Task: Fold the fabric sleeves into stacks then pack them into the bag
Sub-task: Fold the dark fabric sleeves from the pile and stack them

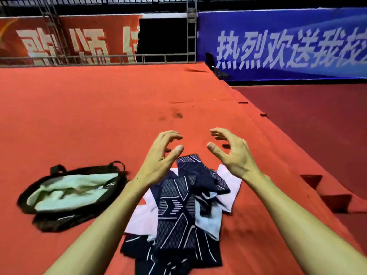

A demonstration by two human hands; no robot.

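Note:
A loose pile of fabric sleeves (176, 211) lies on the red carpet in front of me: dark navy ones with white line patterns on top, pale pink and light blue ones underneath. My left hand (160, 155) and my right hand (230, 151) hover above the pile's far end, palms facing each other, fingers spread and slightly bent, holding nothing. The bag (69, 193), black with a pale green lining, lies open on its side to the left of the pile.
The red carpet (89, 116) covers a raised platform whose right edge (264, 116) drops to a darker red floor. Red and blue banners and metal scaffolding stand at the back.

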